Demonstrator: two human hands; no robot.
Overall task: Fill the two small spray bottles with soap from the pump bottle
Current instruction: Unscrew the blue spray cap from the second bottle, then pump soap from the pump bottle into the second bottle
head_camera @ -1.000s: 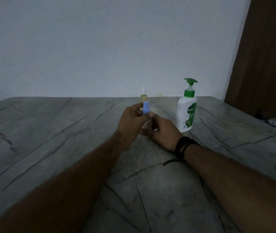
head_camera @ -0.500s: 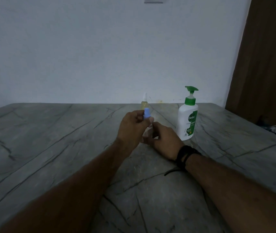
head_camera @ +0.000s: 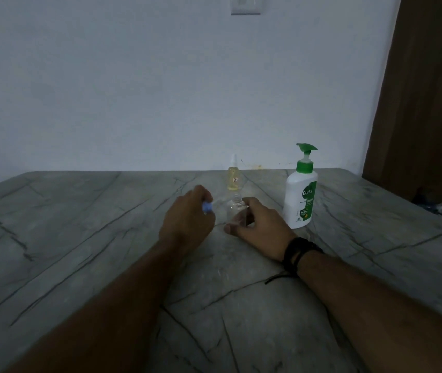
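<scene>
**Spray head off, clear bottle open on the marble**

Your right hand [head_camera: 257,224] is curled round the clear spray bottle [head_camera: 235,211], thumb low on its near side, holding it upright on the grey marble table [head_camera: 80,238]. Its threaded neck is bare and open. The bottle stands just left of the Dettol pump bottle [head_camera: 301,196], apart from it, and looks empty, though the light is dim.

Your left hand [head_camera: 189,219] is further left of the pump bottle, beside the clear bottle but not touching it. Its fingers pinch the blue spray head [head_camera: 207,207], and a thin pale dip tube runs from it toward the open neck; the picture is too blurred to tell whether its tip has left the neck.

The second small spray bottle [head_camera: 234,175], yellow liquid inside and a clear cap on, stands upright behind and left of the pump bottle, near the wall. The pump bottle itself is upright, white with a green pump, nozzle pointing right. A black band circles your right wrist [head_camera: 296,251].
</scene>
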